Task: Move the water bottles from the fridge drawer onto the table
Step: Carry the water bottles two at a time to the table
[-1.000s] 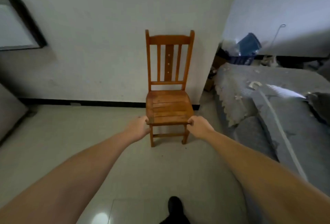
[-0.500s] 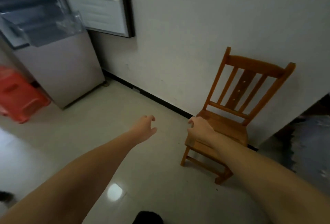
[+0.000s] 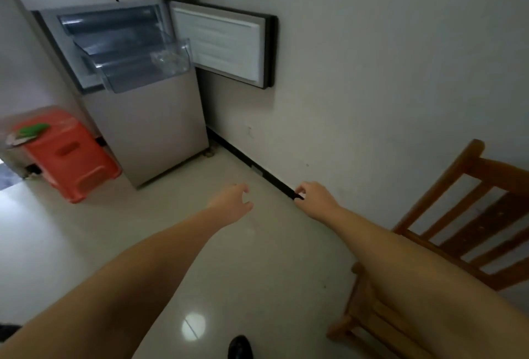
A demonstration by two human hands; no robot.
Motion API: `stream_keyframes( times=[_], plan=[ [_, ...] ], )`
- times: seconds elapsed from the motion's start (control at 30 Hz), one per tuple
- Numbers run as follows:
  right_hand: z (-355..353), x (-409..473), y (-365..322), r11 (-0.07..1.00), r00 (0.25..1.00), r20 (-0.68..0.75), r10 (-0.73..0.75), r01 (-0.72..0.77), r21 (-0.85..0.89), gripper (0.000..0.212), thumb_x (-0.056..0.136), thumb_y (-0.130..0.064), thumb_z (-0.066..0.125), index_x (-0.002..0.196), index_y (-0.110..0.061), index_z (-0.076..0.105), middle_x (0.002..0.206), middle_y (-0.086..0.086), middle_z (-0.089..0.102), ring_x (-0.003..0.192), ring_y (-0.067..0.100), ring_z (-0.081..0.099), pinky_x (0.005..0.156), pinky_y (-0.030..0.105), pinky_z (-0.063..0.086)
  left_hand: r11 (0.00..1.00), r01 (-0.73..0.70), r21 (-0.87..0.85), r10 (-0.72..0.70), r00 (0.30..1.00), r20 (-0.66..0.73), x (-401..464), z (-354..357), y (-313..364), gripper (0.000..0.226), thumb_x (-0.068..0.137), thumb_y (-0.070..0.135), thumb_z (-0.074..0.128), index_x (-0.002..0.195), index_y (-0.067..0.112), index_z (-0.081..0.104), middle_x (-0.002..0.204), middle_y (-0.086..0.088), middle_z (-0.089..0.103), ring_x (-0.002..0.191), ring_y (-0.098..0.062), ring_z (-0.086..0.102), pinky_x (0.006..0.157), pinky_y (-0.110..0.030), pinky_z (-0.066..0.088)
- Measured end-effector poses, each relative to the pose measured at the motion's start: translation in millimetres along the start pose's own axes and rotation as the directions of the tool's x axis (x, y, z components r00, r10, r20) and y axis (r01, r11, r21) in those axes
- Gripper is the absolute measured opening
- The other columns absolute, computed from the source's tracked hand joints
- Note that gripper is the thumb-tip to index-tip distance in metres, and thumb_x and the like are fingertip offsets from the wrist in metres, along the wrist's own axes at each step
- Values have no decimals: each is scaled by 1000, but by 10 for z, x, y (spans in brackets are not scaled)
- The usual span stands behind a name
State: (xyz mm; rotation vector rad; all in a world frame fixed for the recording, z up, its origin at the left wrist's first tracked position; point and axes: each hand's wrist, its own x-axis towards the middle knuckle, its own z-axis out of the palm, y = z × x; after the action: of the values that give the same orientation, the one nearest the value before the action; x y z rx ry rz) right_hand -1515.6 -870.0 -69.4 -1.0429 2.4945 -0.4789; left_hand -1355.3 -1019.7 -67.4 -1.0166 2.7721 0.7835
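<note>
The fridge (image 3: pixel 148 135) stands at the upper left with its small middle door (image 3: pixel 220 43) swung open to the right. A clear plastic drawer (image 3: pixel 143 69) is pulled out of the open compartment; I cannot make out any bottle in it. My left hand (image 3: pixel 232 201) and my right hand (image 3: pixel 315 198) are stretched out over the floor, well short of the fridge, both empty with fingers loosely apart. No table is in view.
A wooden chair (image 3: pixel 446 244) stands at the right against the white wall, under my right forearm. An orange plastic stool (image 3: pixel 71 158) with a green and white item on top sits left of the fridge. Pale tiled floor lies between me and the fridge.
Both hands have let go of the chair's seat. The view has swung left, so the chair slid to the right edge and the fridge with its open drawer came into full view.
</note>
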Motion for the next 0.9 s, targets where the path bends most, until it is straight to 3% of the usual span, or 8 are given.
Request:
stream_keyframes(
  times=[0.37,0.9],
  plan=[
    [-28,1591,-1023,996,996,28,-79,80,-34,36,91,-20,56,124,-7,58,131,14,55,118,28,53,98,35,45,998,62,-29,-63,998,-18,1269,-809,-852,44,93,31,54,133,15,48,133,-11,51,122,-26,50,102,-34,41],
    [26,4542,-2646,963,958,119,-262,268,-36,33,92,-19,53,122,-6,59,129,14,57,116,28,54,96,32,43,974,215,-76,-225,959,-171,3307,-2209,-2350,42,92,33,56,129,14,51,129,-9,52,120,-26,50,100,-34,41]
  ],
)
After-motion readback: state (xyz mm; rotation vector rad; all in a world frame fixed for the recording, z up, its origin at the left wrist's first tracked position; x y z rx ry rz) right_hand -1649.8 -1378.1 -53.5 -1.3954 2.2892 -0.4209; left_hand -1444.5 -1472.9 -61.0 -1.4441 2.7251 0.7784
